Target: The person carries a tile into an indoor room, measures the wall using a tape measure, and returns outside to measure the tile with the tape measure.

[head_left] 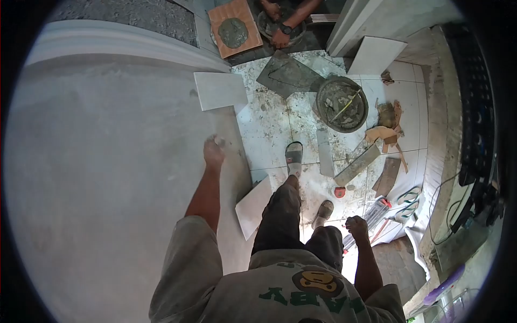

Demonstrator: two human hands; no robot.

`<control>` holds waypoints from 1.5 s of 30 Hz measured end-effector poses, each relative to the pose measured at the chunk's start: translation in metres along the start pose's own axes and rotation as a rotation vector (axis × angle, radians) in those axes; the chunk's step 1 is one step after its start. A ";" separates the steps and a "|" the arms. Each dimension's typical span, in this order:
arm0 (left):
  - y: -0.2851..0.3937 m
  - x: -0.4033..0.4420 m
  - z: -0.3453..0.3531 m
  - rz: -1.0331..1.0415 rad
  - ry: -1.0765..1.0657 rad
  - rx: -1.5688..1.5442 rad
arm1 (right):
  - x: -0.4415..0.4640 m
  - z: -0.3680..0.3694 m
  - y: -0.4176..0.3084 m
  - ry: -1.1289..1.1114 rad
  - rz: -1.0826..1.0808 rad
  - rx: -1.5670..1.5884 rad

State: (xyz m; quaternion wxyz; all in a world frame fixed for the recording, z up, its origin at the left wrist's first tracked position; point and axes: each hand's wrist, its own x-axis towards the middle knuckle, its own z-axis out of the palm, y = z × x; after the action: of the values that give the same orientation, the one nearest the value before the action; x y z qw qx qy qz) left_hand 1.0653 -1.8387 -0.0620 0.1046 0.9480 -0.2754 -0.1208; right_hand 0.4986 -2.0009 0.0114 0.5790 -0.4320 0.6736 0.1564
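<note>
My left hand (pixel 214 152) is beside the plain grey wall, its fingers bent in and a pale patch at their tips. Whether that patch is dust or a small object, I cannot make out. My right hand (pixel 357 228) is at my right side with curled, grey-smeared fingers; what they hold, if anything, is hidden. Below the left hand, a pale tile (pixel 254 207) leans by the wall. The right hand is nearest to a long metal tool with red ends (pixel 374 214) on the floor. Ahead of my feet stands a round tub of mortar (pixel 343 105) with a yellow strip across it.
Another person's hands (pixel 280 37) work in a basin at the doorway, beside a mortar-topped board (pixel 233 32). Cut tile strips (pixel 357 164), torn cardboard (pixel 383 133), a red tape measure (pixel 339 192) and flip-flops (pixel 408 196) lie on the dirty tiled floor. A dark slab (pixel 291 75) lies near the tub.
</note>
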 end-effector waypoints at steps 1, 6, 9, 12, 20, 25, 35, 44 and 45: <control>0.002 0.022 -0.001 -0.052 -0.037 -0.056 | 0.002 0.004 -0.013 0.009 -0.015 0.010; -0.017 0.086 0.029 0.157 0.085 -0.119 | 0.008 0.010 -0.035 -0.015 -0.031 -0.002; -0.038 0.106 0.050 0.431 0.177 -0.150 | 0.016 0.013 0.000 -0.006 -0.039 0.003; -0.047 0.108 0.052 0.486 0.149 -0.150 | 0.016 0.018 0.009 0.121 -0.085 -0.264; -0.074 0.108 0.026 -0.039 -0.177 -0.077 | 0.002 0.025 -0.059 0.107 -0.048 -0.213; -0.060 0.112 0.021 -0.084 -0.242 -0.025 | -0.001 0.026 -0.061 0.063 -0.061 -0.150; -0.081 0.149 0.055 0.002 -0.417 0.029 | 0.003 0.018 -0.037 0.109 -0.129 -0.280; -0.038 0.071 0.068 0.071 -0.396 -0.379 | -0.005 0.039 -0.042 0.058 -0.100 -0.250; -0.036 0.052 0.073 0.078 -0.414 -0.398 | -0.008 0.039 -0.054 0.050 -0.020 -0.192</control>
State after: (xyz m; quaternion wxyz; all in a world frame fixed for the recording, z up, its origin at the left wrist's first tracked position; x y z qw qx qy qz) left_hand 1.1047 -1.8468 -0.1501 0.2346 0.8526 -0.2981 -0.3594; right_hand 0.5643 -2.0013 0.0238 0.5194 -0.4957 0.6656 0.2035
